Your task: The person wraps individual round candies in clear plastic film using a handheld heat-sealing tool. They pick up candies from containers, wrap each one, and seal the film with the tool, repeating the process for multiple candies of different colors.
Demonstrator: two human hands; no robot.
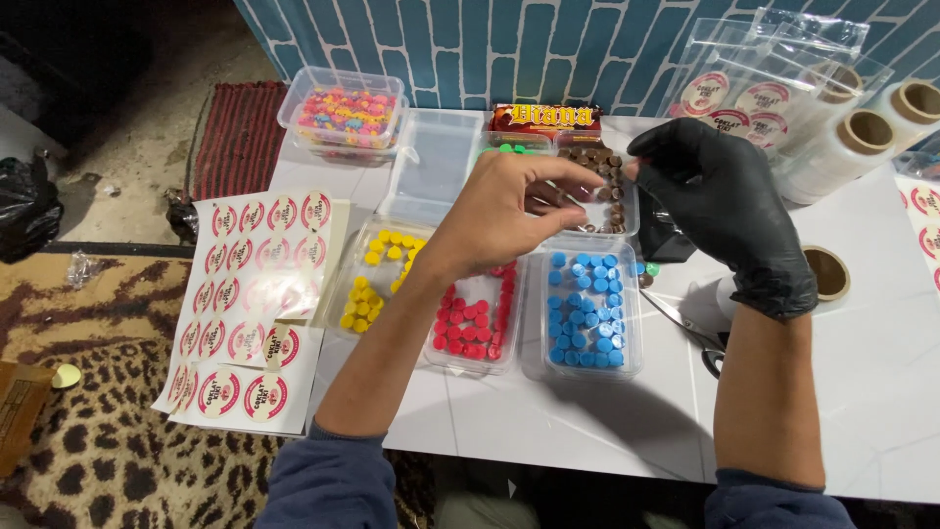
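Step in hand, by the look of it: sorting small round candies. Both hands hover over the brown-candy tub (602, 191) at 12 o'clock. Left hand (494, 211) bare, fingers pinched near the tub, on what I can't tell. Right hand (720, 201) (black glove) curled, fingertips at the tub's right edge; grip unclear. Next move likely needs a careful pick or drop w/o spilling. On the table (548, 421): yellow tub (377, 279) at 9, red tub (475, 318) centre, blue tub (587, 309) just right of it.

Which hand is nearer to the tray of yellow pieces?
The left. The bare left hand is just right of and above the yellow tray; the gloved right hand is far to its right.
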